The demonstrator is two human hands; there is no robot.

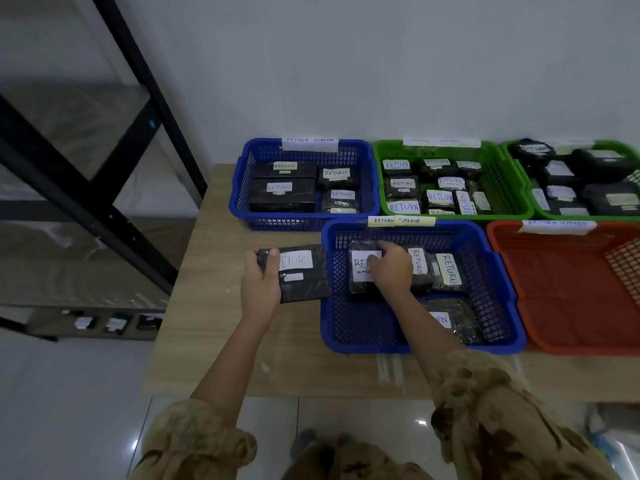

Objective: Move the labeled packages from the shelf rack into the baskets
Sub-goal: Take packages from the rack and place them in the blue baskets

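A black package (pixel 304 271) (label reads RETURN) sits gripped in my left hand (pixel 261 282) over the table (pixel 214 323), just beside the near blue basket (pixel 363 329); my right hand (pixel 393 268) curls round a second package (pixel 360 268) inside that basket.

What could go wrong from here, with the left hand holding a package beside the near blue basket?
1. The left hand grips the held package by one end only, outside the near blue basket. The free end may catch on the rim going in.
2. The right hand, gripping the second package inside that basket, covers part of its label, so a sorting mistake could be hard to verify.
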